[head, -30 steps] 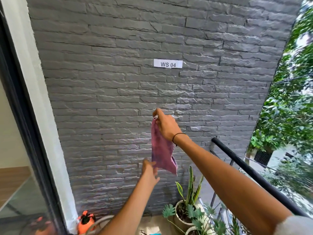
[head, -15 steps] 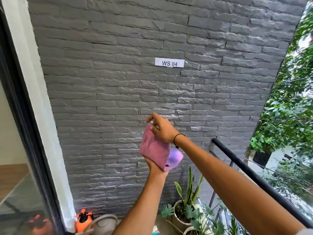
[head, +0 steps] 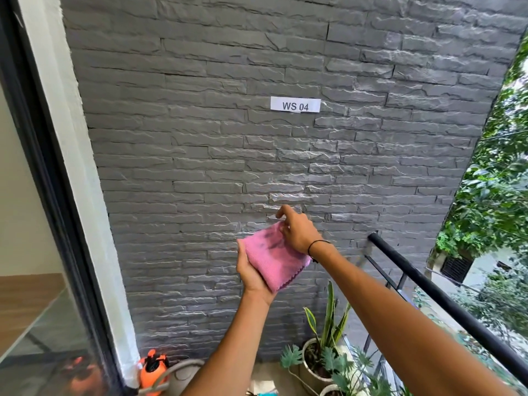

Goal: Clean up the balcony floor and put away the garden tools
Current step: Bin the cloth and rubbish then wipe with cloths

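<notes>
A pink cloth [head: 271, 258] with dark smudges lies folded between both my hands, held out in front of the grey stone wall. My left hand [head: 251, 270] cups it from below, thumb curled round its left edge. My right hand [head: 298, 231] pinches the cloth's top right corner from above; a black band circles that wrist. An orange pump sprayer [head: 153, 368] stands on the floor at the foot of the wall, bottom left.
A black balcony railing [head: 445, 304] runs along the right, with trees beyond it. Potted plants [head: 328, 352] stand in the bottom right corner. A grey bucket [head: 183, 375] sits beside the sprayer. A dark-framed glass door [head: 51, 224] fills the left.
The cloth hung from my right hand a second ago. My left hand rose under it and gathered it, and both hands now hold it folded and lower.
</notes>
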